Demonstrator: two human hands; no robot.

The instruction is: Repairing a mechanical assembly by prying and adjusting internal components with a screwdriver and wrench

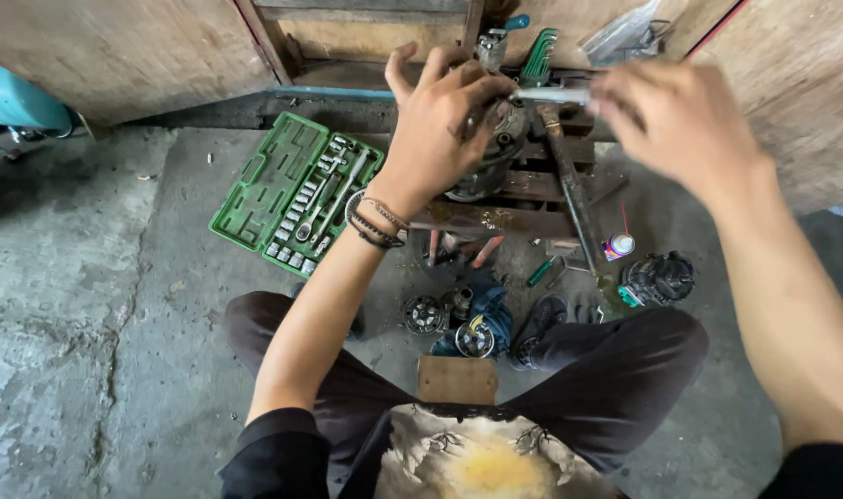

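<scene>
The left hand (445, 120) is spread and pressed over the top of a round, dark metal engine part (491, 152), fingers curled onto it. The right hand (676, 115), blurred, is closed on the handle end of a silvery ratchet tool (549, 94) whose other end reaches the top of the engine part. The two hands are apart, with that tool bridging between them.

The engine part sits on a low rusty metal stand (523, 208), the landmark here. One long rusted bar (569, 189) runs down across the stand just right of the part. Behind the stand, against the wooden wall, hang one set of green hex keys (539, 55) and one clear plastic bag (625, 32).

Left of the stand lies one open green socket case (297, 192), its two halves flat on the concrete, sockets filling the nearer half. In front of the stand, between the person's knees, are two small round metal parts (426, 314) on a blue rag (491, 310), and one green-handled screwdriver (540, 272). Right of the stand's front stand one small spray can (617, 246) and one black round assembly (660, 277).

Bare concrete floor (89, 305) opens widely to the left of the case; the stand's front edge is crowded by the small parts.
</scene>
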